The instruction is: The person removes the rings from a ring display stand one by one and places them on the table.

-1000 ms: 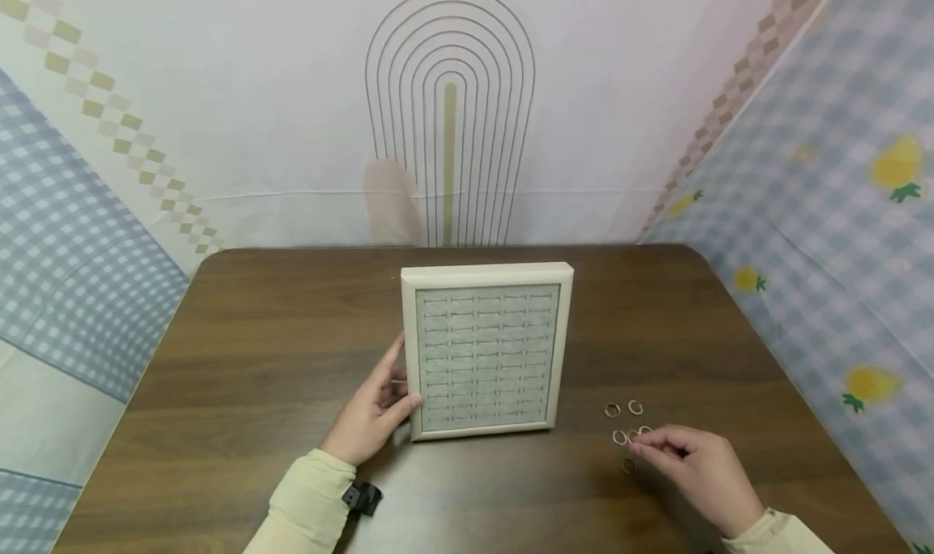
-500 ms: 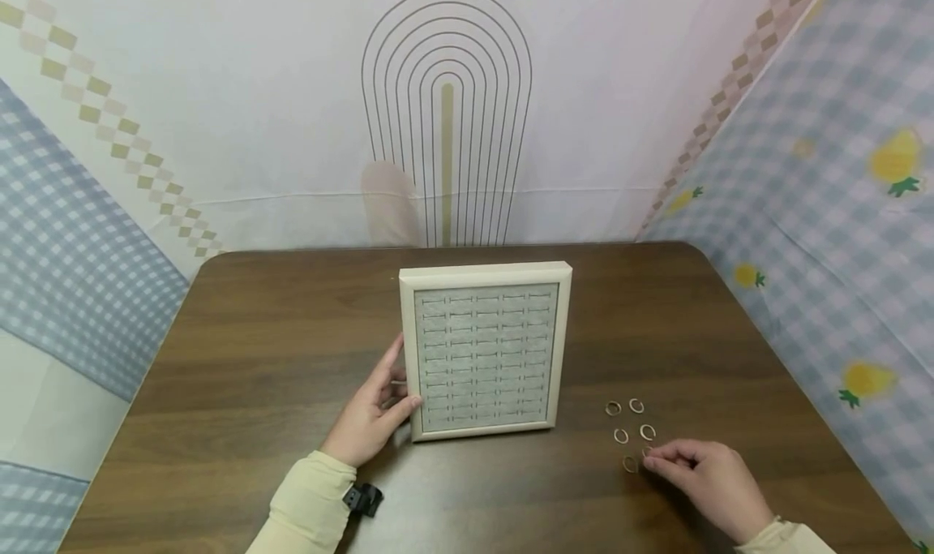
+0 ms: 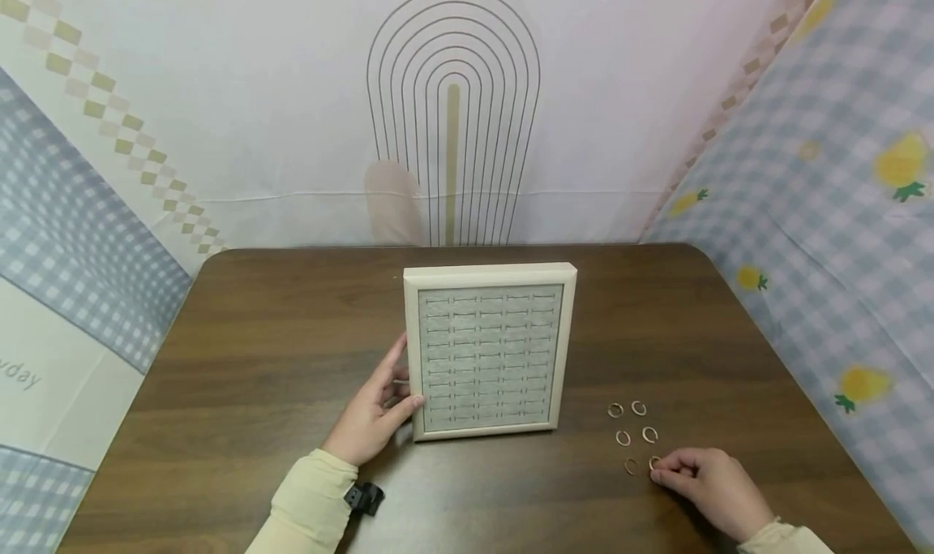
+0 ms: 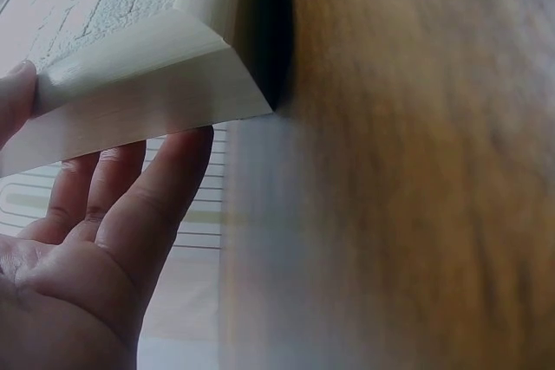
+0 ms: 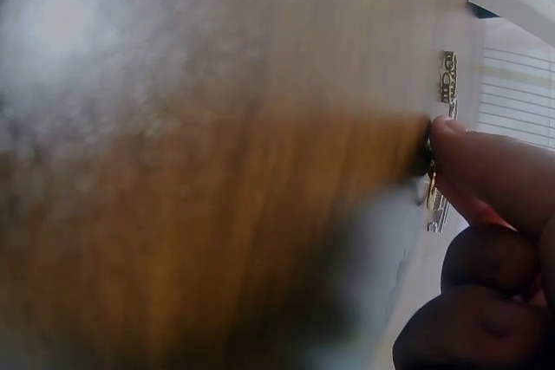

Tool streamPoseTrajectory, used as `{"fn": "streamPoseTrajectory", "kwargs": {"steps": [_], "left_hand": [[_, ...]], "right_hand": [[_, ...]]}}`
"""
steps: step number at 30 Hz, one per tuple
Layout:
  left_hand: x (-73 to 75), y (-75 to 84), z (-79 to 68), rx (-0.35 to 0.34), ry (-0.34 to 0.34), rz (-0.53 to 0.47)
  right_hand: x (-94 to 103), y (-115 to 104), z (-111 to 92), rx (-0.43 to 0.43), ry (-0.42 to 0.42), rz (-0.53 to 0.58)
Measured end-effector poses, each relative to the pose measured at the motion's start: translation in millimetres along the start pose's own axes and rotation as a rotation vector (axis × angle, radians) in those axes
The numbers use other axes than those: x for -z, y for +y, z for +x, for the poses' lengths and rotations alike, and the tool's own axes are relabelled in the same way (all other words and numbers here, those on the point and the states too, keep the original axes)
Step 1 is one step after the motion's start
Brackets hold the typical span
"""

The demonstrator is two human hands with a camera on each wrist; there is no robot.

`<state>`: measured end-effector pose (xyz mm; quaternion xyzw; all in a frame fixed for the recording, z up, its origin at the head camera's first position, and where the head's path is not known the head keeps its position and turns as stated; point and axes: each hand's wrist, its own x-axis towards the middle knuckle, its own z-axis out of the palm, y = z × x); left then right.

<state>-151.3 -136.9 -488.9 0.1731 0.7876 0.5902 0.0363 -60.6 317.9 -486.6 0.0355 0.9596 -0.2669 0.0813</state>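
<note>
A ring display board [image 3: 490,359] with a cream frame and grey slotted padding stands upright on the table. My left hand [image 3: 374,412] grips its left edge, the thumb on the front and the fingers along the side and back; the left wrist view shows the thumb and fingers [image 4: 165,179] against the frame. To the right of the board, my right hand [image 3: 711,485] pinches a ring [image 3: 654,462] at the tabletop. Several other rings lie close by, among them a gold ring [image 3: 631,466] and a silver ring [image 3: 650,435]. The fingertips partly hide the pinched ring.
Under everything is a dark brown wooden table [image 3: 277,327]. A white patterned cloth [image 3: 292,116] hangs behind it, and a blue checked cloth [image 3: 803,238] borders the right side. A black wrist device [image 3: 364,499] sits at the left cuff.
My right hand has drawn a ring out of the cluster, toward me and slightly right, to beside the nearest ring. The left hand and the board stay in place.
</note>
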Motion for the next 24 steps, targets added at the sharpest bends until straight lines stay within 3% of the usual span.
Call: {"fn": "streamPoseTrajectory", "kwargs": {"steps": [5,9,14,17,19,24], "left_hand": [[-1.2,0.3,-1.2,0.014,0.010,0.001],[-0.7,0.6,-2.9,0.015,0.026,0.007],[2.1,-0.7,-7.7,0.018,0.039,0.016],[5.2,-3.7,-13.0,0.003,0.032,0.045],[8.5,-6.3,-17.8,-0.035,0.033,0.129],[16.3,-5.9,-34.0,-0.108,0.059,0.559]], "right_hand": [[-1.9,-0.5,-0.8,0.010,0.030,-0.002],[-5.4,-8.7,2.3,0.061,0.184,0.010],[-13.5,-28.4,13.7,0.278,0.417,0.090],[-17.0,-43.7,20.6,0.388,0.432,0.085],[-17.2,-54.6,24.9,0.432,0.408,0.037],[-13.7,-79.9,34.1,0.469,0.300,-0.162]]}}
